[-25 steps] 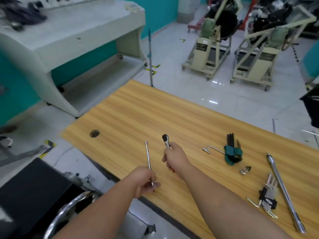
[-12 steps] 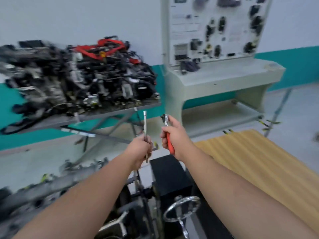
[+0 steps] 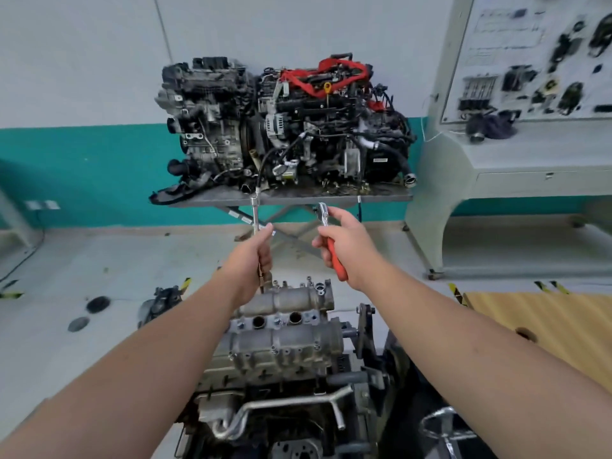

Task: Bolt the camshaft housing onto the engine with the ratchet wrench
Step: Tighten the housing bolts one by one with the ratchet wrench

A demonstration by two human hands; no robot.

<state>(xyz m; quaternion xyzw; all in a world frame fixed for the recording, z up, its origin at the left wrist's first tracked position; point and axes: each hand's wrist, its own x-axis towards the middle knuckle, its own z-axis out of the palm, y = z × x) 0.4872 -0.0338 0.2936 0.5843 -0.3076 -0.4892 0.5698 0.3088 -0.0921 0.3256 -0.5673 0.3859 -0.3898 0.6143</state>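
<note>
A grey engine (image 3: 271, 385) stands on a stand right below me, with the camshaft housing (image 3: 291, 299) on its top. My right hand (image 3: 344, 246) grips a ratchet wrench (image 3: 331, 243) by its red handle, chrome head up, above and just right of the housing. My left hand (image 3: 251, 263) holds a thin chrome extension bar (image 3: 255, 215) upright, over the housing's far left end. The two hands are level, about a hand's width apart. Neither tool touches the engine.
Two larger engines (image 3: 284, 127) sit on a metal table against the far wall. A grey training console (image 3: 516, 127) stands at the right. The wooden workbench (image 3: 543, 323) edge lies right of the engine stand. A chrome handwheel (image 3: 443, 429) is at the lower right.
My view has swung left from the wooden workbench to the engine stand. Both hands keep their tools and now hover above the camshaft housing.
</note>
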